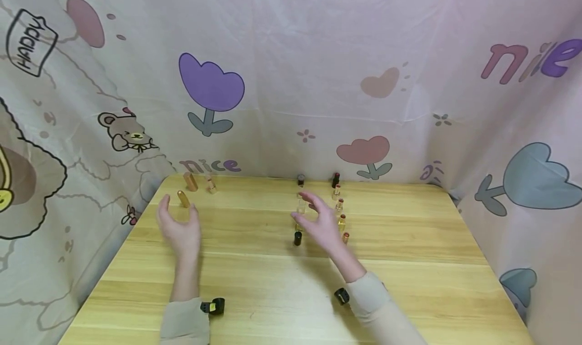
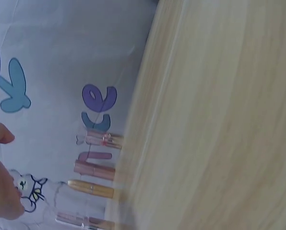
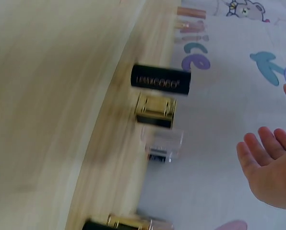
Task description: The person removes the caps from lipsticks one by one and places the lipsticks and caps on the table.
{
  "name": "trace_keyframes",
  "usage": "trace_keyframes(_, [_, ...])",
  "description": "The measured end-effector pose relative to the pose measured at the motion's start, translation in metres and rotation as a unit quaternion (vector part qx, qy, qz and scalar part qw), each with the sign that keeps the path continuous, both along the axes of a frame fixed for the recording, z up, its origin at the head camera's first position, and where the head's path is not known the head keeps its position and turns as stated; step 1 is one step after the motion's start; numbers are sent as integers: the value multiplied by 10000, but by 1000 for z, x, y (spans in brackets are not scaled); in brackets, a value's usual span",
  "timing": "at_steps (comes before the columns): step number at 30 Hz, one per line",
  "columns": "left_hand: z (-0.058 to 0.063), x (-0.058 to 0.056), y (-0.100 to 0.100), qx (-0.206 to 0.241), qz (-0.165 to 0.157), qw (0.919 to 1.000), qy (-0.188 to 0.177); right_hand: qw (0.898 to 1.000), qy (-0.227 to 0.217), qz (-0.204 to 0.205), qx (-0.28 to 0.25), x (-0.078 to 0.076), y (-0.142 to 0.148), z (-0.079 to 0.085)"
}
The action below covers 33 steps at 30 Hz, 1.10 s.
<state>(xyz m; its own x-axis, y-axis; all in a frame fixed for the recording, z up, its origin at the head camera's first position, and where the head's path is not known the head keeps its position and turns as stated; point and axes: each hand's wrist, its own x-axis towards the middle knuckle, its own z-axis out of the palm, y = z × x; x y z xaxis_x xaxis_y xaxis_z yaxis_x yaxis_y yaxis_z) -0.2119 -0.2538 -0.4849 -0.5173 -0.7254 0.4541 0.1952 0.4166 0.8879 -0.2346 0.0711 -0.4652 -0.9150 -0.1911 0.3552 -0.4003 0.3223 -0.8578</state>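
Note:
My left hand hovers over the table's left side, thumb and fingers spread apart and holding nothing. Just beyond its fingertips stands a gold lipstick tube, with a rose-gold tube and a pinkish lipstick farther back. Another clear-topped tube shows nearest in the left wrist view. Over the middle, my right hand is also empty, its fingers parted above a row of caps. That row includes a black lettered cap, a gold piece and a clear cap; the hand partly covers it in the head view.
To the right of the caps runs a row of uncapped lipsticks with red tips, a dark one at its back end. The wooden table meets a patterned cloth behind and at both sides.

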Motion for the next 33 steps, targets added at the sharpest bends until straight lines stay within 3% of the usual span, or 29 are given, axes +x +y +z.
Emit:
trace_keyframes(4, [-1, 3, -9, 756, 168, 9958, -493, 9998, -33, 117, 130, 1, -12, 0])
trace_keyframes(8, [-3, 6, -17, 1573, 111, 9831, -929, 9993, -124, 261, 245, 1, -23, 0])
trace_keyframes(14, [-11, 6, -28, 2375, -74, 9659, -1027, 9980, -162, 535, 296, -1, -39, -1])
trace_keyframes(18, [-14, 6, -31, 2643, -152, 9583, -1073, 9970, -236, 658, 337, -2, -48, -1])
trace_keyframes(28, [-22, 2, -36, 2981, -85, 9494, -983, 9919, -483, 1051, 531, -3, -74, -2])
trace_keyframes(33, [-24, 2, -32, 2653, -110, 9568, -1180, 9907, -486, 1161, 519, -3, -85, -3])
